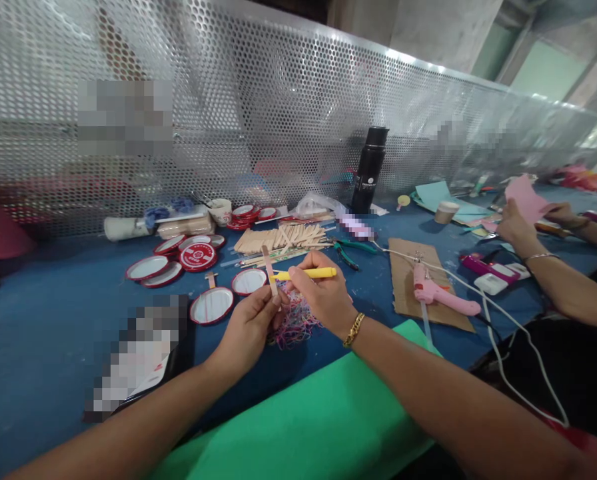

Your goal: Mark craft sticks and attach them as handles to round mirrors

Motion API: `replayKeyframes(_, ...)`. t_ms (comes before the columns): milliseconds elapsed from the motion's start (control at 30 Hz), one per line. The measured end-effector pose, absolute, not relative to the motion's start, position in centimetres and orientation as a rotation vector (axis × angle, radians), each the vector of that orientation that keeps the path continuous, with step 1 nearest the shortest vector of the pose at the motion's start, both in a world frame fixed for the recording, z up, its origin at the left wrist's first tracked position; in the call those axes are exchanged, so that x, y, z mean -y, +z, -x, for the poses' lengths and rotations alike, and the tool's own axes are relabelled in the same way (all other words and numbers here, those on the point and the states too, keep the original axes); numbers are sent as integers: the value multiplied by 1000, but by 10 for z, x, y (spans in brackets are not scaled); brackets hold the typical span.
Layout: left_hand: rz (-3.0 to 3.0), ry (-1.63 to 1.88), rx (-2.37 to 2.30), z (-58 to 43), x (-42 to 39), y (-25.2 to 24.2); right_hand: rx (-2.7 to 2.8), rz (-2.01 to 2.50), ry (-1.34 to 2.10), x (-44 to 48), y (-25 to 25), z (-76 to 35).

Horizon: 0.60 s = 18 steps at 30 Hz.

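My left hand [258,313] pinches the lower end of a flat wooden craft stick [268,267], which points upward. In my right hand [323,293] is a yellow marker [318,273], its tip against or very close to the stick. A tangle of multicoloured yarn [296,323] lies on the table below both hands. To the left rest a red-rimmed jar lid [212,305], showing its pale inside, and another lid [249,281] beside it. Behind the hands a pile of craft sticks [283,238] is spread out.
More red lids [197,256] lie at left. A pink glue gun [441,291] rests on cardboard [403,273], its white cable looping right. Green-handled pliers [346,255] and a black bottle [370,170] stand farther back. Another person's hand [516,223] holds pink paper [526,199].
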<state>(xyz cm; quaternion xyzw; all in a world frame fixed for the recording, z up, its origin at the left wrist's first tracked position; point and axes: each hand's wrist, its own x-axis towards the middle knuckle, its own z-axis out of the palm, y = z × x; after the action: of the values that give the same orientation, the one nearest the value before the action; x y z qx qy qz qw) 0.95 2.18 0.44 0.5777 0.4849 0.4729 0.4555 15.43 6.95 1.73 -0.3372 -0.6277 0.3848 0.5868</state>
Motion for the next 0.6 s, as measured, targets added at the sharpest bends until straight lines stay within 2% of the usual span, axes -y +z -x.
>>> replayKeyframes(600, -1444, 1160, -1208, -9, -23, 3, 1451, 816, 873, -71, 15, -155)
